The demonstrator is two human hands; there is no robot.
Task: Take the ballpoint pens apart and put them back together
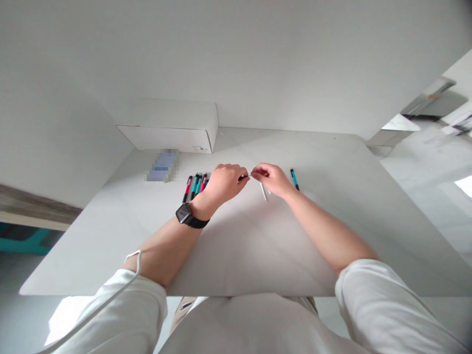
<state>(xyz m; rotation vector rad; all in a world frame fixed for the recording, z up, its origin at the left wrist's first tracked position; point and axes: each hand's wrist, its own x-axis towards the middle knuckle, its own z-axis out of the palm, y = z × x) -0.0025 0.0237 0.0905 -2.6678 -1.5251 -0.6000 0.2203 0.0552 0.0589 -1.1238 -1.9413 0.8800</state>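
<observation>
My left hand, with a black watch on its wrist, is closed around a small black pen part; most of it is hidden by the fingers. Facing it, almost touching, my right hand has thumb and fingers pinched together, and what they hold is too small to make out. Below the right fingers a thin whitish stick lies on the table. Beside my left wrist several red and teal pens lie in a row, partly covered by the hand. One teal pen lies alone just right of my right hand.
A white box stands at the back left of the white table, against the wall. In front of it lies a pixelated blue packet. A white cable runs along my left sleeve.
</observation>
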